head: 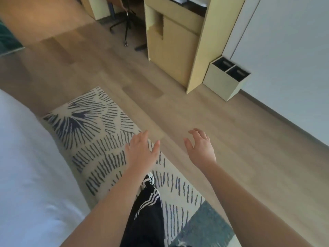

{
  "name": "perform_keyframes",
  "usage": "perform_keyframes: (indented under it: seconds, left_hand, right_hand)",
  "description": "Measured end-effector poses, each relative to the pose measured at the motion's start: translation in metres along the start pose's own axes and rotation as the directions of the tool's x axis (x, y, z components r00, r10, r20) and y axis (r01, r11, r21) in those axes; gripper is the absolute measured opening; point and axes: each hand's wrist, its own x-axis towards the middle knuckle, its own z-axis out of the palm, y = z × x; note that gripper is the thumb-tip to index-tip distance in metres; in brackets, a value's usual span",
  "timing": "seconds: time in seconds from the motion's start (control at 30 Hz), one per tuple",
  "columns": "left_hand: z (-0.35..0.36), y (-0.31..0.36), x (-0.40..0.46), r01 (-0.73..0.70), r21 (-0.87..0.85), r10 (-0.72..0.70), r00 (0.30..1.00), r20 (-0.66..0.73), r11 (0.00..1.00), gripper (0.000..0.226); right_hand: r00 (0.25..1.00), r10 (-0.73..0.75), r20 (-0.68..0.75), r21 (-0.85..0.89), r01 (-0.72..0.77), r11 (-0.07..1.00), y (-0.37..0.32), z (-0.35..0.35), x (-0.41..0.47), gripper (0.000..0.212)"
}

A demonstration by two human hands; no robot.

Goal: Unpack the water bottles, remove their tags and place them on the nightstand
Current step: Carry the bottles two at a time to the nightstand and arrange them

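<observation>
No water bottle, tag or nightstand shows in the head view. My left hand (140, 148) is stretched out in front of me over the patterned rug, fingers straight and together, holding nothing. My right hand (201, 148) hangs over the wooden floor a little to the right, its fingers spread and loosely bent, also empty. Both forearms reach in from the bottom of the frame.
A white bed (26, 166) fills the left side. A patterned rug (99, 131) lies beside it, with my leg and shoe (149, 182) on it. Ahead stand a light wooden cabinet (178, 50), a two-slot bin (227, 77) by the wall and an office chair base (126, 27).
</observation>
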Motion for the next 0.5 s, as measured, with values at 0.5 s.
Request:
perform_keyframes:
  seconds: [0.5]
  left_hand:
    - [-0.122, -0.052, 0.361, 0.117, 0.002, -0.117, 0.990, -0.083, 0.993, 0.065]
  right_hand:
    - [0.991, -0.102, 0.081, 0.008, 0.102, 0.995, -0.158, 0.050, 0.369, 0.041]
